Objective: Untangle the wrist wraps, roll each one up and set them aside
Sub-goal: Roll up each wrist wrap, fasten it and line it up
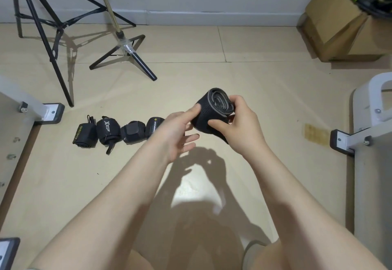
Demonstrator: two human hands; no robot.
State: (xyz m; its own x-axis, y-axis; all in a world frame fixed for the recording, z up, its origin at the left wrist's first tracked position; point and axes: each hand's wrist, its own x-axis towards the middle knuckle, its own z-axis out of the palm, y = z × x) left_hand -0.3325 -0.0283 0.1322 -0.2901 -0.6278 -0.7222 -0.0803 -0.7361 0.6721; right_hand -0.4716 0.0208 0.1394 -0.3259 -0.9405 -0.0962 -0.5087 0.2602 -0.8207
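Held above the floor (265, 100): black rolled wrap (214, 110), right hand (239, 125) grip curled around it, left hand (178, 132) relaxed, thumb touching. Farther left, 4 rolled wraps (118, 132) in a row.

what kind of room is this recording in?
Probably a makeshift indoor recording space, not a gym: black tripod stands against the wall, a cardboard box in the corner, and paper-covered floor with rolled wrist wraps lined up on it.
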